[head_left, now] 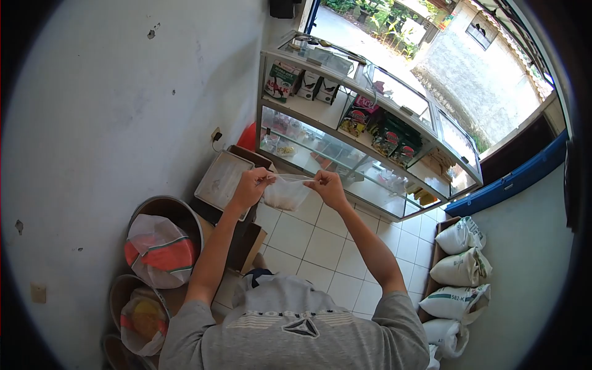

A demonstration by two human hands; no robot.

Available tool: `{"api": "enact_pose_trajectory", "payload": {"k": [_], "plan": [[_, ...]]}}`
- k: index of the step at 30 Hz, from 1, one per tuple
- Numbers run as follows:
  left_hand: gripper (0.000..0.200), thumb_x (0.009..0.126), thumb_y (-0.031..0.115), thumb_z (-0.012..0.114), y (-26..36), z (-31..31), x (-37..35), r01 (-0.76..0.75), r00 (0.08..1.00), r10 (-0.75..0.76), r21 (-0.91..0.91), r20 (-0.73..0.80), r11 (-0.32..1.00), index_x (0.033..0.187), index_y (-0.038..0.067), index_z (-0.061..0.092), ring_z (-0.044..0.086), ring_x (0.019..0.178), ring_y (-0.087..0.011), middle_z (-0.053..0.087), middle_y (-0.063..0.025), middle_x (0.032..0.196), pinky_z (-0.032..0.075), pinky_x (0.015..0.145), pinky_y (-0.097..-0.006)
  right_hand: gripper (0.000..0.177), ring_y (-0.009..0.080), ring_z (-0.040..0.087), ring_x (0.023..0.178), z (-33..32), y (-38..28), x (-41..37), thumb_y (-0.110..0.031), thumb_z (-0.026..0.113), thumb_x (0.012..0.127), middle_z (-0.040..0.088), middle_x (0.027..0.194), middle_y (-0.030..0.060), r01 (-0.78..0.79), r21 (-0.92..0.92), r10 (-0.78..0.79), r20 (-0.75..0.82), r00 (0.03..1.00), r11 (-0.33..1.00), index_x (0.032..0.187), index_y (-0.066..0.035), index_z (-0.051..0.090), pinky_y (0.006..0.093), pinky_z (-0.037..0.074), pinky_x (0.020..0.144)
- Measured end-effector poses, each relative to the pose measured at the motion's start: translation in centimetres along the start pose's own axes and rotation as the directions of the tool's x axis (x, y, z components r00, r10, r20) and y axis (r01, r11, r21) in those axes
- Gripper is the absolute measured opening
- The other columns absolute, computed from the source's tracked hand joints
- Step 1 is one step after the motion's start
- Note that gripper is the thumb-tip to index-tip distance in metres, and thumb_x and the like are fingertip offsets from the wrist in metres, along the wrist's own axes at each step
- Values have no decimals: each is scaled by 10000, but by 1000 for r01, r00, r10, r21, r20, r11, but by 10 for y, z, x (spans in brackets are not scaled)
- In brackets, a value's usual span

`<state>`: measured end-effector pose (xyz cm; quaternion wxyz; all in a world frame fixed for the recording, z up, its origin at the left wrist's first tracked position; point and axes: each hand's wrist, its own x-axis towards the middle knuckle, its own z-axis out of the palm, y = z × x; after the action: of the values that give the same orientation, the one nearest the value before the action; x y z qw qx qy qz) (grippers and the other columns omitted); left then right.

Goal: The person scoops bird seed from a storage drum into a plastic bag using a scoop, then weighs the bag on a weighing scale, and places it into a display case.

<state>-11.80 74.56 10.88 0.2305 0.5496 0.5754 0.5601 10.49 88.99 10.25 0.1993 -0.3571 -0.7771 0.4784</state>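
A clear plastic bag (287, 193) hangs between my two hands, with something pale and brownish in its bottom that I cannot make out. My left hand (252, 187) pinches the bag's upper left corner, its fingers closed. At the upper right corner, my right hand (328, 187) grips the plastic between thumb and fingers. The top edge is stretched between them, above the tiled floor. Just left of the bag, below my left hand, stands a shallow tray-like scale (224, 177).
A glass display case (345, 132) with packets stands ahead. Round bins (161, 206) holding sacks (161, 250) line the left side. Several white sacks (456, 302) stand along the right wall. A cardboard box (250, 246) sits beside my left forearm, over the tiled floor (324, 246).
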Motion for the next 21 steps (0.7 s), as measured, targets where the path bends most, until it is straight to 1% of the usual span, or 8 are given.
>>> {"api": "enact_pose_trajectory", "payload": {"k": [1,3,5,7,11,14,17,21], "plan": [[166,844,111,682,-5,-6,4,15,1000,-15,0,-13,1000,802,-40,628,530,628,-122,602,-79,658,436,609,-283,189,61,496,633,6,-1,12,-196,752,798,636,693,0,-4,-1,4,20,1000,1000,850,-25,692,243,390,571],[175,849,124,678,-15,-16,10,84,995,-84,-3,-53,996,805,-40,634,526,635,-117,614,-83,671,434,609,-283,199,49,463,608,22,-2,35,-197,772,777,612,656,-17,232,184,-205,-153,967,955,780,-29,667,235,371,561],[171,847,130,681,-25,-28,14,125,991,-121,59,-63,990,814,-35,651,533,641,-113,627,-81,683,434,617,-279,175,53,469,619,26,-5,52,-177,750,797,615,666,-14,223,171,-207,-105,973,960,792,-21,672,237,376,574],[168,841,135,687,-34,-37,16,135,984,-131,31,-121,990,828,-30,664,553,645,-116,643,-80,700,434,622,-277,135,76,507,664,27,-18,68,-142,699,837,648,729,12,136,-70,-134,37,990,988,885,-16,700,254,407,609],[161,835,133,690,-60,-57,18,138,972,-128,36,-194,990,834,-27,672,591,677,-120,657,-81,716,459,651,-281,135,78,511,667,52,-18,113,-141,703,832,649,731,13,76,-151,-54,148,988,986,876,-14,700,259,415,620],[158,833,130,689,-82,-77,16,200,948,-162,115,-275,973,844,-26,670,620,712,-129,668,-84,731,483,688,-290,197,52,475,584,82,-15,150,-184,778,762,604,645,-9,297,100,-301,19,954,949,747,-23,664,232,378,533],[168,832,131,688,-97,-93,13,297,895,-270,23,-354,955,841,-35,660,637,732,-138,676,-91,744,496,718,-294,125,72,525,624,105,10,192,-126,726,809,633,698,26,181,64,-192,309,932,981,833,-7,692,235,402,552],[148,823,114,685,-113,-102,10,388,848,-280,168,-450,906,833,-28,647,646,713,-188,676,-123,760,489,686,-307,128,84,551,653,140,9,239,-112,723,809,641,706,34,182,30,-173,487,856,983,863,0,691,237,421,585]]}}
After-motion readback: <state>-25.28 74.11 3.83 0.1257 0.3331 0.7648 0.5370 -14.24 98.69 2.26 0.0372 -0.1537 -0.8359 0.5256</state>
